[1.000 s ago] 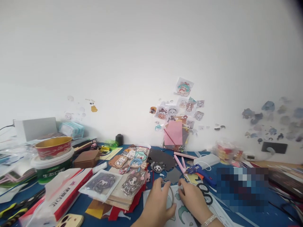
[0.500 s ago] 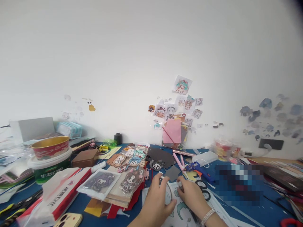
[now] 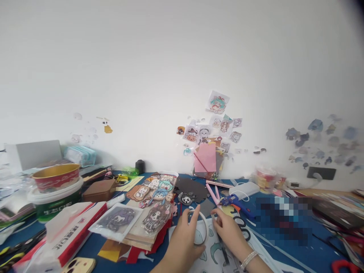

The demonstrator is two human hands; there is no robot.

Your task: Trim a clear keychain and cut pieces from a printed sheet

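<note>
My left hand is closed around a roll of tape, which shows as a pale ring held on edge between thumb and fingers. To its right, my right hand has thumb and forefinger pinched together; whatever is between them is too small to make out. Both hands are above a white printed sheet with grey-green shapes. Scissors with black handles lie beside and partly behind my right hand. Below that hand, a dark narrow piece rests on the sheet.
Left of my hands sits a stack of cartoon cutouts with a bagged cutout. A red-and-white box and a green tub stand farther left. A blue glue gun and a white power bank lie behind my right hand.
My hands have drawn slightly apart, and more of the tape roll's ring shows. My right fingers have pinched closer together. The whole view has shifted a little.
</note>
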